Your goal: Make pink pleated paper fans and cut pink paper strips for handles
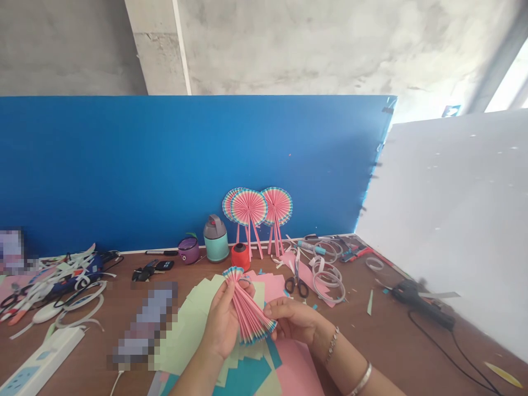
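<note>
A pleated pink paper fan (249, 312) with blue-edged ends is held above the table, pinched in at its upper part and spread at the lower end. My left hand (226, 313) is closed around its upper left part. With thumb and fingers, my right hand (291, 318) grips the lower right edge of the pleats. Under the hands lie overlapping sheets of pale green paper (185, 335), pink paper (299, 368) and teal paper (243, 377). Black-handled scissors (297, 285) rest just beyond my right hand.
Several finished round pink fans (248, 208) lean against the blue partition (124, 170). Before it stand a teal flask (216, 242), a purple pot (188, 250) and a red container (240, 257). A glue gun (423, 302) with its cord lies right; a power strip (41, 363) lies left.
</note>
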